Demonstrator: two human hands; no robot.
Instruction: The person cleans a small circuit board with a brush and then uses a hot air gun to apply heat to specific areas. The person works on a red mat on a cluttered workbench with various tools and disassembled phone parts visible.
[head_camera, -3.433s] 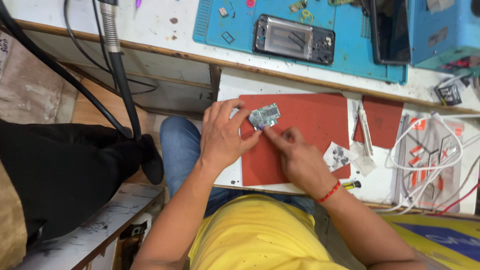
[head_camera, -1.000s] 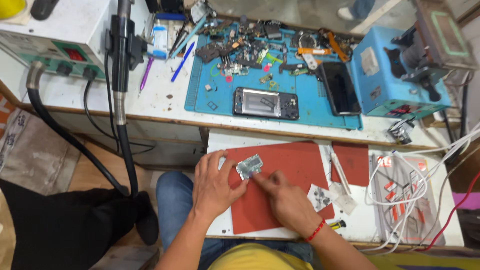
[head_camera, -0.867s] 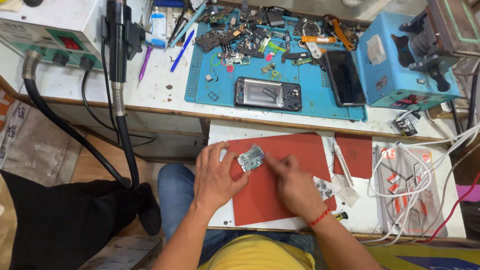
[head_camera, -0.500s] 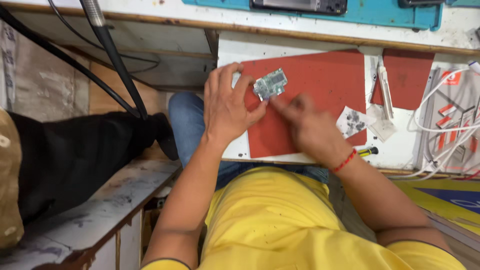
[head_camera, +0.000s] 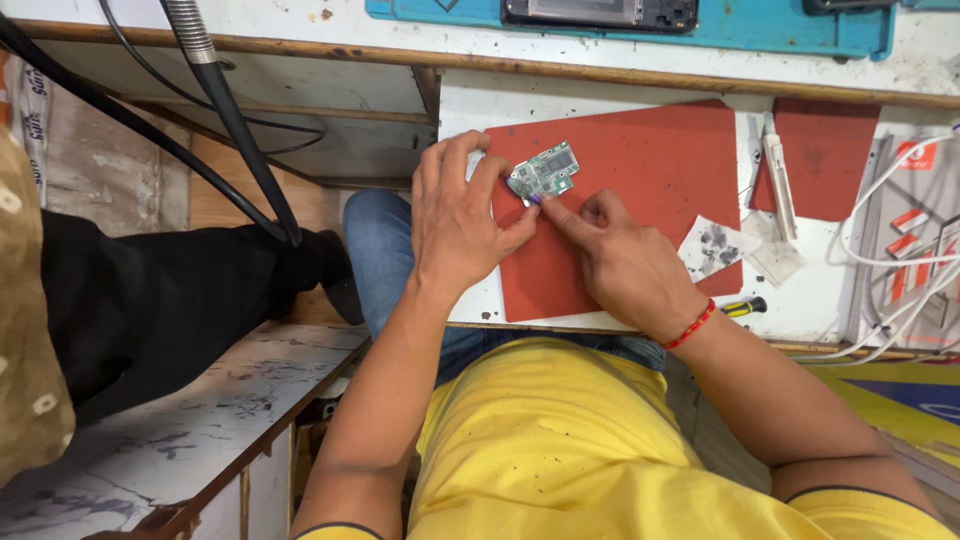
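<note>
A small green circuit board (head_camera: 545, 170) lies on a red mat (head_camera: 640, 190) on a pull-out white shelf. My left hand (head_camera: 455, 220) rests at the mat's left edge, its fingers pinning the board's left side. My right hand (head_camera: 625, 265), with a red thread on the wrist, is curled just below the board. Its fingertips pinch something small and purple against the board's lower edge; what it is I cannot make out.
A second red mat (head_camera: 825, 150) and a slim white tool (head_camera: 780, 185) lie to the right, beside white cables (head_camera: 905, 260). A screwdriver (head_camera: 742, 306) sits at the shelf's front edge. A blue mat (head_camera: 640, 25) with a device lies above. Black hoses (head_camera: 220, 110) hang left.
The view has tilted down and closer, losing the upper bench. Both hands stay on the board on the red mat, the right hand working at its lower edge.
</note>
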